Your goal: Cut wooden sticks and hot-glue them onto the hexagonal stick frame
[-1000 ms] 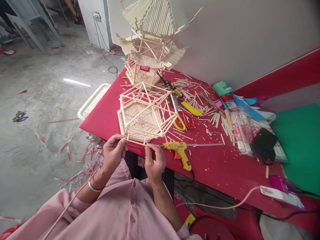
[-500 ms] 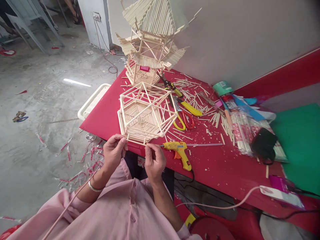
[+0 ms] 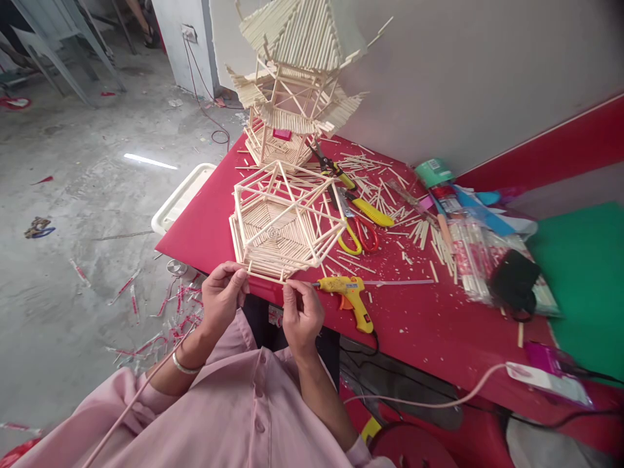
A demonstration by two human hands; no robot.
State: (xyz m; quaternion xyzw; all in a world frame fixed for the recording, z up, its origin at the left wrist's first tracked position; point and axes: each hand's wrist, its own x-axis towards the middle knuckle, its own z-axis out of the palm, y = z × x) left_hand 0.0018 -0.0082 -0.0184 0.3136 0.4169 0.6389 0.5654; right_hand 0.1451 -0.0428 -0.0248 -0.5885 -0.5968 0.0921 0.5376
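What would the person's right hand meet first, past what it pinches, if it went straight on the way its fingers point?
Past the thin stick, the right hand would probably first meet the near edge of the hexagonal stick model, though depth is unclear.

And here's the shirt (image 3: 209, 422), dusty pink all over, loose and softly creased across the near side of the scene! Down its front runs a stitched strip with small round buttons (image 3: 259, 426) in matching pink. Over on the left, a roomy sleeve (image 3: 117, 406), ending short of the wrist; at the near right, just the edge of the other sleeve (image 3: 363, 453). The left hand (image 3: 221, 292) is bare, the right hand (image 3: 303, 318) too. A pale, silvery bracelet (image 3: 182, 365) circles the left wrist, and dark trousers (image 3: 330, 348) show beyond the hem.
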